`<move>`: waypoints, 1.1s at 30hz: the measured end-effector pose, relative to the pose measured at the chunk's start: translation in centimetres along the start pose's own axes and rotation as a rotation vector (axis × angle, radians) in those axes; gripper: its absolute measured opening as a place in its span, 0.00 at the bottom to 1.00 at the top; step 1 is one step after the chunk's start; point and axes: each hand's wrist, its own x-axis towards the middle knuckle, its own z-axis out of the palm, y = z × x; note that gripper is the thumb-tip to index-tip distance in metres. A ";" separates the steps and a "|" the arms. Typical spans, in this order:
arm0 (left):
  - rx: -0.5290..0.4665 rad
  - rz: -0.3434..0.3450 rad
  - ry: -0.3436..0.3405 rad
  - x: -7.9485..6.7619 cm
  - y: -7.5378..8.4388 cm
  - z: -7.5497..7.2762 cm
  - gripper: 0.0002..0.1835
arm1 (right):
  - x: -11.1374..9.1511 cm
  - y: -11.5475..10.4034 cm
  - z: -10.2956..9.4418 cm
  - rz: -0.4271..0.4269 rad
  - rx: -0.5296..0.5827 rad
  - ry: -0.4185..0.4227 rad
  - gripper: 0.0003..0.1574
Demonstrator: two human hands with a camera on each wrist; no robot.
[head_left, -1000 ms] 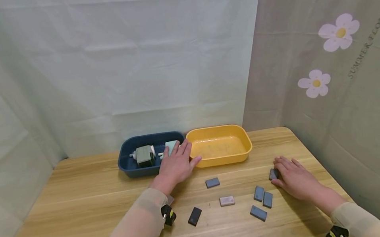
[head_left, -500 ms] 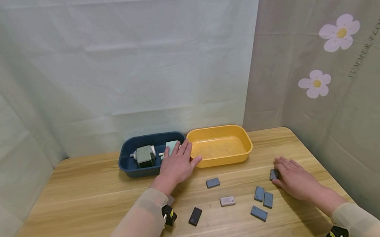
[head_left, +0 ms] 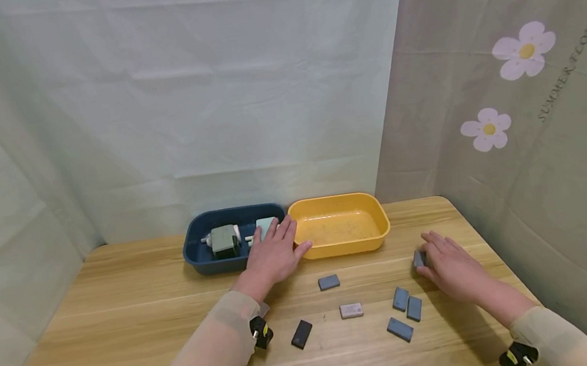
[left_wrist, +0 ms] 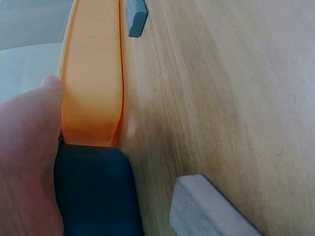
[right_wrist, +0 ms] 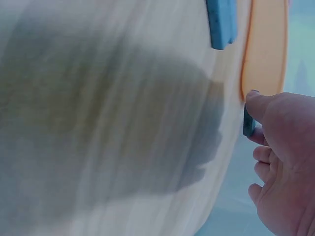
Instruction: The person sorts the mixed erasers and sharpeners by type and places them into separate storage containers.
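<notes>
My right hand (head_left: pixel 454 269) pinches a small blue-grey rectangular block (head_left: pixel 419 259) between thumb and fingers, at the right side of the table. In the right wrist view a narrow side of that block (right_wrist: pixel 248 123) shows below the thumb. My left hand (head_left: pixel 274 253) rests with straight fingers over the right end of the navy tray (head_left: pixel 215 267), beside the yellow tray (head_left: pixel 343 248). Partly under its fingers lies a mint-coloured plug-like piece (head_left: pixel 264 224) with white prongs. A grey-green boxy piece (head_left: pixel 223 240) with white ends sits farther left in the navy tray.
Three blue-grey blocks (head_left: pixel 400 299) lie close together left of my right hand. Another blue-grey block (head_left: pixel 329 282), a pale grey block (head_left: pixel 351 311) and a black block (head_left: pixel 301 334) lie mid-table. A pale block (head_left: pixel 264 309) is mostly hidden by my left forearm. Cloth hangs behind.
The right hand has curled its fingers in on the blue-grey block and moved slightly up and away with it. The left hand and both trays stay where they were.
</notes>
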 end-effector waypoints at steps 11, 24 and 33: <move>0.009 -0.003 -0.005 0.1 0.1 0.1 0.47 | 2.1 -0.7 -1.9 -0.029 0.005 0.055 0.22; 0.011 -0.011 -0.018 0.1 -0.1 -0.1 0.47 | 5.5 -2.5 -3.3 -0.031 0.015 0.040 0.25; 0.006 -0.011 -0.017 0.1 0.0 0.0 0.47 | 7.3 -3.4 -3.4 -0.035 0.024 0.030 0.26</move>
